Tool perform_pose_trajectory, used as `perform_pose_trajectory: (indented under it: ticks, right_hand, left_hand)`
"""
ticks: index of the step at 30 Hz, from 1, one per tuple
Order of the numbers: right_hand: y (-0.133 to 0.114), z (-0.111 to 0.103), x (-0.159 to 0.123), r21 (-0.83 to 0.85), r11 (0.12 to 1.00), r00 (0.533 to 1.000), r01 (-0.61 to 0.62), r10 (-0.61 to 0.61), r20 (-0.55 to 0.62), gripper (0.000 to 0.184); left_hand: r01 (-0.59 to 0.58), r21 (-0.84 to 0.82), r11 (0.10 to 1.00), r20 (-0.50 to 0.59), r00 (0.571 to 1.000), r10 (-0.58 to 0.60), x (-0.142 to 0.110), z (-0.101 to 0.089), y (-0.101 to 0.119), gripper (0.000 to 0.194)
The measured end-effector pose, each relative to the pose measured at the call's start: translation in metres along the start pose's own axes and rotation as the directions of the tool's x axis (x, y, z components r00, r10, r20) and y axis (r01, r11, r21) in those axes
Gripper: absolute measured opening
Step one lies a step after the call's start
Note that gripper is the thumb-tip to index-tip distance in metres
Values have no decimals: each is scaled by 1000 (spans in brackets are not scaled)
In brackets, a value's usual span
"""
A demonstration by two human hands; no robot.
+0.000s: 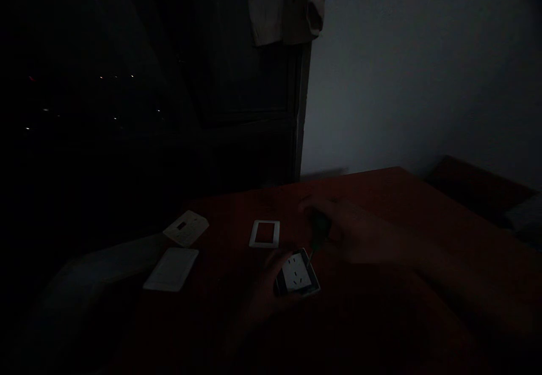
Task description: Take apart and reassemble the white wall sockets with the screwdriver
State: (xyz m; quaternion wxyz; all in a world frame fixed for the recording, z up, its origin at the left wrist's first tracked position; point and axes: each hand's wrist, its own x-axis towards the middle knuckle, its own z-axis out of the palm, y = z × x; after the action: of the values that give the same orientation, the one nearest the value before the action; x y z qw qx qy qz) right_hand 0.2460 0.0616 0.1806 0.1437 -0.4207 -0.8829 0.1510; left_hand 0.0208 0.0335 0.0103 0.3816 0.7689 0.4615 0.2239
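Observation:
A white wall socket (295, 272) with a dark surround is on the red table, gripped at its left side by my left hand (271, 287). My right hand (339, 225) is closed around the dark green handle of a screwdriver (320, 227). The screwdriver's shaft slants down to the socket's right edge; whether its tip sits in a screw is too dark to tell. Just beyond the socket lies a white square frame (253, 235), touched by neither hand.
On the left of the red table (359, 186) lie a white flat plate (171, 269) and a pale paper piece with a cut-out (192, 229). A grey wall (402, 70) rises behind the table. Cloth (285, 8) hangs by a dark window with small lights. The room is very dim.

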Motion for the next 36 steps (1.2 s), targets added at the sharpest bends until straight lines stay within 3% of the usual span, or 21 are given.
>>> perform_pose_trajectory:
  ticks: [1,4,6,9,12,14,16,18,21,24,26,29,31,34,36]
  right_hand:
    - [-1,-1,0,-35,999,1000,-11,11,-8,49]
    - [-2,-3,1,-303,936,983,-180,164,-78,25]
    - [-2,-5,1,-398,882,968,-252,235,-92,27]
    - [0,-7,-3,-270,952,989,-146,146,-22,20]
    - [2,-9,-7,-67,998,998,14,-10,55,49]
    - [2,-8,-7,-128,992,999,-20,25,33,47]
    - [1,-6,-5,-298,942,988,-153,148,-39,31]
    - [0,-5,-3,-385,894,973,-230,218,-75,28]
    - [0,-7,-5,-240,965,994,-110,114,3,27]
    - [1,-10,-9,-19,999,996,41,-39,77,59]
    - [0,-10,-9,-49,998,997,30,-26,70,55]
    - [-4,-8,-5,-286,949,991,-130,130,-20,30]
    - [-5,-7,-3,-365,913,982,-185,182,-41,29]
    - [-4,-9,-3,-288,951,993,-110,116,7,18]
    - [-2,-10,-4,-182,983,998,-39,49,51,31]
  left_hand:
    - [0,0,1000,-3,1000,0,0,0,-1,76]
    - [-5,-9,1000,1,1000,5,0,1,-2,76]
    - [-7,-15,1000,4,1000,7,0,1,-3,76]
    - [-3,-14,1000,0,1000,3,-1,1,-3,77]
    - [-1,-17,1000,4,1000,1,-1,0,0,76]
    - [2,-8,1000,10,1000,-2,0,-1,2,75]
    - [0,1,1000,12,1000,0,0,-1,3,75]
    - [-5,1,1000,6,1000,5,0,-2,4,76]
    - [-4,-14,1000,3,1000,4,0,-2,4,76]
    - [1,-43,999,4,1000,-1,0,-1,2,75]
    - [0,-57,998,6,1000,0,0,0,0,75]
    - [-10,-42,999,9,1000,11,0,1,-1,75]
    - [-4,-13,1000,-1,1000,4,0,1,-2,75]
    - [33,26,999,-4,999,-33,0,1,-2,76]
    - [35,26,999,9,999,-35,0,1,-2,77]
